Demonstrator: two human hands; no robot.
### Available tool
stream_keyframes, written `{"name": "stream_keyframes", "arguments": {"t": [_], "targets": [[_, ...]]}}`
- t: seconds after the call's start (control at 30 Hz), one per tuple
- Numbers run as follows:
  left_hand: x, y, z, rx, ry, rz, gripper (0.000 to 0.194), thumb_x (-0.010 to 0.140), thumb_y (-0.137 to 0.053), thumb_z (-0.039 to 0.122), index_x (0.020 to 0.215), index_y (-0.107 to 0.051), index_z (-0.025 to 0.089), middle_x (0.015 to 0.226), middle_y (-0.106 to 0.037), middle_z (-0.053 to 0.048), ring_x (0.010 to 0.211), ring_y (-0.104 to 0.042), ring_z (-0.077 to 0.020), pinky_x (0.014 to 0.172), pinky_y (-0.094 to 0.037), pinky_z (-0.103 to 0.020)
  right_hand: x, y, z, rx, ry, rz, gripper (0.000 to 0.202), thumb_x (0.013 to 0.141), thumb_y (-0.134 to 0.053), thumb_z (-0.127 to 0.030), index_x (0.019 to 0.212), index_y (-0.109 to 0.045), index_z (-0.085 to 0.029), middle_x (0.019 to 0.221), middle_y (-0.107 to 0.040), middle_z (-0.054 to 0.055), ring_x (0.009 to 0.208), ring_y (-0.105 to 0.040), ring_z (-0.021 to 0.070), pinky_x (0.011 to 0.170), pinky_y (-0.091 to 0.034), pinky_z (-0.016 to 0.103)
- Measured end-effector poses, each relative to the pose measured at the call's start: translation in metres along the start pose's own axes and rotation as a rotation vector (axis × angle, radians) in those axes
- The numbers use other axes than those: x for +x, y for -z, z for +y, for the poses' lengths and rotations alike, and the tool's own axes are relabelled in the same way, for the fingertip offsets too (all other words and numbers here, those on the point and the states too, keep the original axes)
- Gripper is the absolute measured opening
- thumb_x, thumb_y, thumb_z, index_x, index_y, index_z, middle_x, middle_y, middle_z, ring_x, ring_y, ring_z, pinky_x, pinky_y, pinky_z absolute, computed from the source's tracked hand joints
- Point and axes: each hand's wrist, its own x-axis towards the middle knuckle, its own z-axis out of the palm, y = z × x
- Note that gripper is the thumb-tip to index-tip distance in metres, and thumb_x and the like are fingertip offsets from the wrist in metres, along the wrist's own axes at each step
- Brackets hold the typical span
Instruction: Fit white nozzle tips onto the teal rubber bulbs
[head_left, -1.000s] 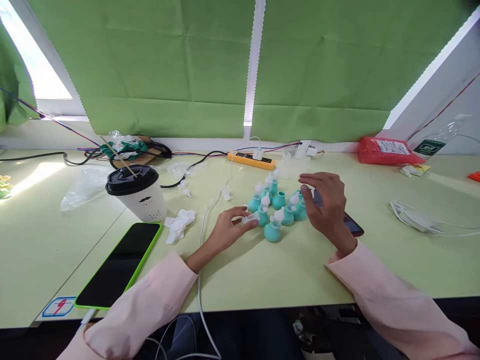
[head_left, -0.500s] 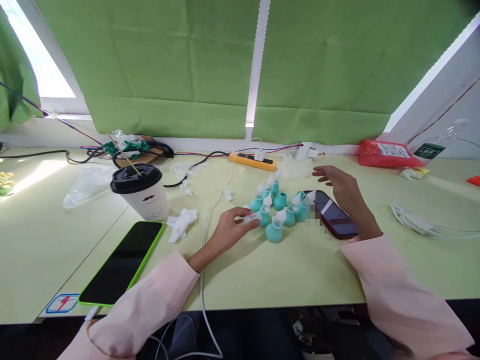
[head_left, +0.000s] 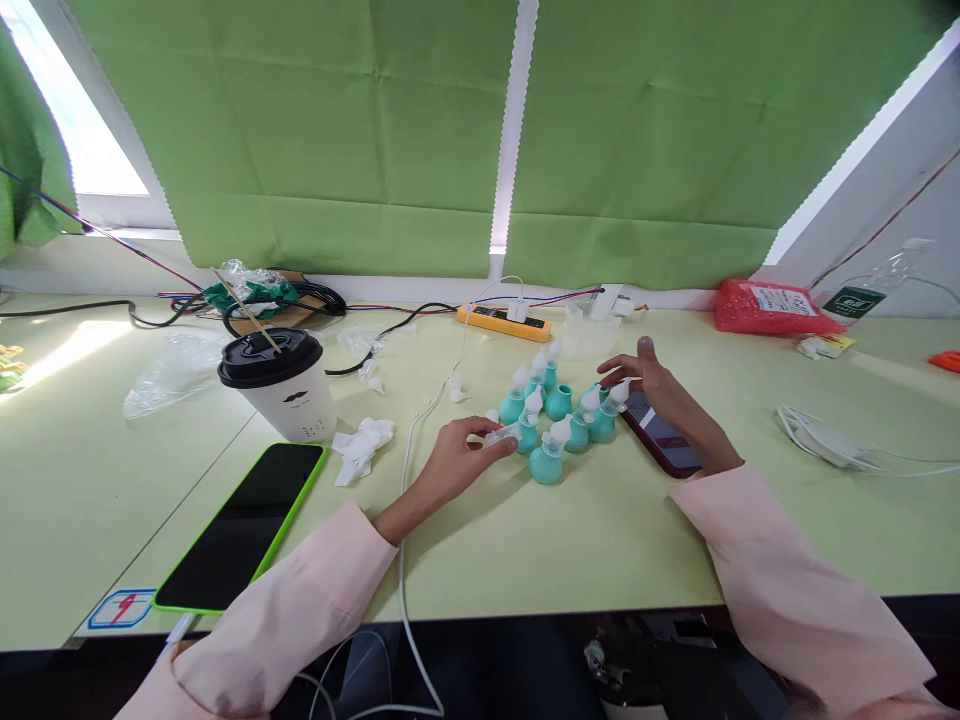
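Several teal squeeze bulbs stand in a cluster on the table; most, such as the front teal bulb [head_left: 546, 464], carry a clear neck and a white nozzle tip. A bare teal bulb [head_left: 559, 403] in the middle has an open mouth. My left hand [head_left: 454, 458] pinches a small clear plastic nozzle piece [head_left: 503, 436] at the cluster's left side. My right hand [head_left: 651, 388] is open, its fingers over a rear right bulb [head_left: 592, 396] and its thumb raised. Whether those fingers touch the bulb I cannot tell.
A dark red-edged phone [head_left: 660, 435] lies under my right hand. To the left are a lidded paper cup [head_left: 289, 400], a green-cased phone [head_left: 244, 525] and a crumpled tissue [head_left: 361, 450]. A white cable [head_left: 409, 520] crosses the table; a yellow power strip [head_left: 491, 321] lies behind.
My right hand has moved left and slightly down, from above the dark phone to the rear right bulb. My left hand stays nearly still with the clear nozzle piece.
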Motion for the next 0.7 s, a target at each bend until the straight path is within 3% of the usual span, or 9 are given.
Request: {"name": "stream_keyframes", "arguments": {"t": [0.1, 0.23, 0.3, 0.4, 0.57, 0.63, 0.7], "targets": [[-0.001, 0.0, 0.002, -0.002, 0.0, -0.012, 0.035, 0.068, -0.049, 0.046, 0.082, -0.061, 0.016, 0.085, -0.062, -0.004, 0.078, -0.055, -0.0176, 0.067, -0.043, -0.025, 0.001, -0.001, -0.001, -0.036, -0.043, -0.075, 0.075, 0.073, 0.002, -0.063, 0.083, -0.06, -0.022, 0.077, -0.063, 0.004, 0.065, -0.055, 0.0172, 0.064, -0.043, 0.03], [-0.002, 0.001, 0.005, -0.011, -0.008, -0.018, 0.034, 0.069, -0.048, 0.046, 0.079, -0.061, 0.016, 0.083, -0.062, -0.003, 0.077, -0.055, -0.0172, 0.065, -0.042, -0.024, -0.001, -0.003, -0.002, -0.084, -0.052, -0.011, 0.073, 0.074, 0.0, -0.062, 0.085, -0.06, -0.021, 0.072, -0.063, 0.005, 0.065, -0.055, 0.0185, 0.068, -0.041, 0.034], [-0.002, 0.001, 0.006, -0.016, -0.012, -0.01, 0.033, 0.069, -0.048, 0.045, 0.078, -0.062, 0.016, 0.081, -0.062, -0.003, 0.075, -0.055, -0.017, 0.065, -0.042, -0.024, -0.002, -0.004, -0.002, -0.105, -0.046, 0.112, 0.071, 0.076, -0.003, -0.061, 0.085, -0.059, -0.019, 0.067, -0.062, 0.006, 0.063, -0.056, 0.0192, 0.068, -0.041, 0.035], [-0.002, 0.001, 0.007, -0.03, -0.002, 0.007, 0.033, 0.068, -0.049, 0.045, 0.077, -0.062, 0.016, 0.079, -0.061, -0.002, 0.073, -0.055, -0.0164, 0.063, -0.042, -0.024, -0.005, -0.003, -0.005, -0.107, 0.038, 0.403, 0.063, 0.079, -0.008, -0.057, 0.09, -0.056, -0.017, 0.065, -0.06, 0.006, 0.059, -0.056, 0.0187, 0.064, -0.041, 0.035], [-0.001, 0.002, 0.007, -0.064, 0.011, 0.084, 0.033, 0.067, -0.049, 0.045, 0.074, -0.061, 0.015, 0.074, -0.06, -0.001, 0.068, -0.053, -0.0138, 0.06, -0.041, -0.022, -0.018, -0.001, -0.021, -0.043, 0.404, 0.897, 0.036, 0.075, -0.041, -0.045, 0.1, -0.049, -0.02, 0.082, -0.054, 0.006, 0.075, -0.054, 0.0198, 0.066, -0.044, 0.035], [0.0, 0.003, 0.007, -0.082, 0.018, 0.133, 0.031, 0.067, -0.05, 0.044, 0.073, -0.06, 0.015, 0.073, -0.06, -0.002, 0.069, -0.053, -0.0138, 0.06, -0.04, -0.022, -0.029, -0.009, -0.031, 0.048, 0.559, 1.007, 0.036, 0.067, -0.055, -0.037, 0.098, -0.048, -0.02, 0.088, -0.051, 0.007, 0.079, -0.052, 0.0197, 0.061, -0.045, 0.033], [0.001, 0.005, 0.006, -0.123, 0.019, 0.164, 0.03, 0.068, -0.049, 0.043, 0.067, -0.058, 0.014, 0.069, -0.059, -0.003, 0.067, -0.052, -0.0135, 0.059, -0.04, -0.022, -0.043, -0.024, -0.04, 0.131, 0.722, 0.998, 0.041, 0.058, -0.064, -0.028, 0.095, -0.046, -0.022, 0.084, -0.048, 0.004, 0.074, -0.051, 0.0177, 0.058, -0.045, 0.032]]}}
